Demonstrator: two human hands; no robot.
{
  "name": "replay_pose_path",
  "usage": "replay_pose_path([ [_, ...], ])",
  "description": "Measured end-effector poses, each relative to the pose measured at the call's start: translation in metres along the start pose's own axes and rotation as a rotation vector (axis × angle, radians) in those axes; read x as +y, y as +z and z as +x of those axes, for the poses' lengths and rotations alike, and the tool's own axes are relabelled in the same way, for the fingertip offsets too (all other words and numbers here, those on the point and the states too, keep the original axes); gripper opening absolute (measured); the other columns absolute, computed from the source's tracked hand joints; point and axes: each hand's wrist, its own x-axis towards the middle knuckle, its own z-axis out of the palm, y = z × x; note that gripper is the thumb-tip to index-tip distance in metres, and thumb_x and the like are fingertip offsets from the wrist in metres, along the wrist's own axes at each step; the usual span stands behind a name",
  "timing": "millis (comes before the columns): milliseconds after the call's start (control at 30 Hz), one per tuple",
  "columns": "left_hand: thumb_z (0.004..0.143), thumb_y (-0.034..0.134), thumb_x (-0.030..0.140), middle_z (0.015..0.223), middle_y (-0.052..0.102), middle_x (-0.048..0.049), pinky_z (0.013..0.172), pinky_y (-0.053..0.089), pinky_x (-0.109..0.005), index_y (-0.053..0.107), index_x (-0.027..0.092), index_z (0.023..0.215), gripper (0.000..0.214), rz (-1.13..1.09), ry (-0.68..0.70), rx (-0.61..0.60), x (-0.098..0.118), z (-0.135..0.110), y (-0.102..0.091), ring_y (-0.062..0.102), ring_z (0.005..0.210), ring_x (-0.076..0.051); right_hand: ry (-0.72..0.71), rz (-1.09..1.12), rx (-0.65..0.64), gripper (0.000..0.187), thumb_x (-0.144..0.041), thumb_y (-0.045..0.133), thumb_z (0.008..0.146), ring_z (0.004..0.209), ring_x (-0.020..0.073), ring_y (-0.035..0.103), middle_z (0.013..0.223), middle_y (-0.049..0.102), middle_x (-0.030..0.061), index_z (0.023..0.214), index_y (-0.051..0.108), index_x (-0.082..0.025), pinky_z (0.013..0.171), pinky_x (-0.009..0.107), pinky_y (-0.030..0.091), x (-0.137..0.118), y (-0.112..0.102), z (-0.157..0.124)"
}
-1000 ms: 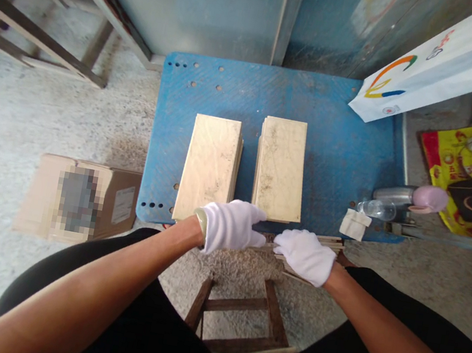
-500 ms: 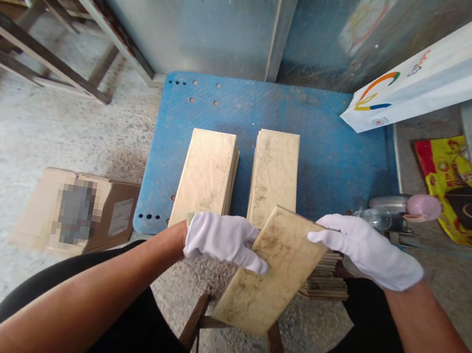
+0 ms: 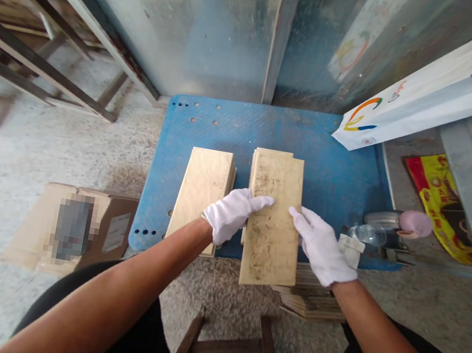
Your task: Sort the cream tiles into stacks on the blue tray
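Observation:
A pale wooden board (image 3: 271,237) with dark specks lies over the right-hand stack of boards (image 3: 274,152), its near end jutting past the table edge. My left hand (image 3: 234,212), in a white glove, grips its left side with the thumb on top. On the opposite long side, my gloved right hand (image 3: 320,243) holds it, the thumb at the edge. Fingers beneath the board are hidden. Left of my left hand, another stack of boards (image 3: 203,186) rests on the blue table (image 3: 208,126). More boards (image 3: 310,299) are piled below the table's right front edge.
A white paper bag (image 3: 413,104) leans at the back right. A bottle with a pink cap (image 3: 414,224) and a clear plastic bottle (image 3: 369,234) lie by the right edge. A flattened cardboard box (image 3: 116,204) is on the floor at left; wooden stool legs (image 3: 228,345) stand below.
Both hands have carried the board forward from over my lap onto the right stack and turned it nearly straight. The camera view has shifted slightly.

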Motion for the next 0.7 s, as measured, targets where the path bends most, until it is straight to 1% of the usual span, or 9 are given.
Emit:
replay_pose_path([
  [33,0.083,0.06,0.029,0.107,0.069,-0.0156,0.091,0.052,-0.04,0.058,0.007,0.117,0.04,-0.035,0.0,0.02,0.001,0.004,0.002,0.066,0.097,-0.023,0.017,0.052,-0.016,0.047,-0.054,0.061,0.081,0.089,0.0203,0.065,0.101,0.071,0.0056,0.112,0.065,-0.019,0.081,0.034,0.052,0.002,0.002,0.003],
  [100,0.083,0.061,0.028,0.11,0.068,-0.0151,0.092,0.053,-0.039,0.057,0.008,0.117,0.039,-0.019,0.034,0.081,0.002,0.011,0.005,0.066,0.098,-0.022,0.038,0.121,-0.025,0.049,-0.051,0.063,0.08,0.09,0.0196,0.065,0.105,0.07,0.0066,0.115,0.063,-0.017,0.083,0.033,0.052,0.007,0.004,0.012],
  [167,0.082,0.061,0.027,0.116,0.066,-0.0145,0.091,0.053,-0.037,0.057,0.009,0.116,0.039,0.037,0.079,0.141,0.001,0.017,0.009,0.064,0.101,-0.021,0.038,0.117,0.008,0.05,-0.05,0.063,0.079,0.089,0.0197,0.065,0.105,0.07,0.0077,0.115,0.063,-0.016,0.081,0.032,0.052,0.012,0.004,0.023],
  [233,0.08,0.063,0.026,0.12,0.064,-0.0137,0.091,0.053,-0.037,0.057,0.01,0.115,0.039,0.117,0.109,0.196,0.0,0.023,0.01,0.063,0.103,-0.021,0.027,0.068,0.042,0.05,-0.05,0.062,0.079,0.09,0.0199,0.065,0.104,0.071,0.008,0.115,0.063,-0.015,0.08,0.032,0.052,0.019,0.004,0.033],
  [300,0.078,0.064,0.026,0.12,0.064,-0.0133,0.091,0.053,-0.039,0.058,0.011,0.115,0.04,0.209,0.12,0.232,-0.003,0.028,0.008,0.063,0.103,-0.022,0.007,-0.01,0.071,0.048,-0.05,0.058,0.081,0.091,0.0198,0.065,0.103,0.071,0.0077,0.115,0.063,-0.015,0.079,0.031,0.051,0.026,0.004,0.039],
  [400,0.077,0.063,0.026,0.115,0.067,-0.0123,0.089,0.053,-0.041,0.06,0.012,0.115,0.04,0.346,0.118,0.253,-0.004,0.033,0.002,0.064,0.101,-0.023,-0.032,-0.173,0.116,0.045,-0.051,0.054,0.084,0.088,0.0198,0.064,0.097,0.072,0.0065,0.112,0.065,-0.017,0.076,0.031,0.051,0.031,0.004,0.043],
  [533,0.079,0.061,0.027,0.108,0.069,-0.0101,0.085,0.054,-0.04,0.061,0.016,0.115,0.038,0.472,0.122,0.269,-0.002,0.037,-0.004,0.063,0.101,-0.023,-0.061,-0.393,0.191,0.041,-0.051,0.052,0.084,0.078,0.0195,0.06,0.082,0.07,0.0041,0.102,0.07,-0.019,0.07,0.029,0.047,0.024,0.005,0.047],
  [633,0.079,0.06,0.029,0.109,0.069,-0.0106,0.084,0.054,-0.039,0.062,0.016,0.115,0.039,0.523,0.15,0.291,-0.001,0.041,-0.007,0.063,0.101,-0.023,-0.077,-0.544,0.233,0.039,-0.051,0.051,0.084,0.072,0.0187,0.055,0.072,0.063,0.0029,0.096,0.072,-0.02,0.066,0.028,0.043,0.016,0.006,0.049],
  [700,0.078,0.062,0.031,0.109,0.069,-0.0116,0.085,0.053,-0.039,0.062,0.015,0.115,0.04,0.564,0.165,0.317,-0.001,0.045,-0.009,0.063,0.101,-0.024,-0.096,-0.62,0.256,0.038,-0.051,0.05,0.085,0.072,0.0187,0.053,0.069,0.059,0.0024,0.095,0.072,-0.022,0.065,0.027,0.041,0.013,0.006,0.05],
])
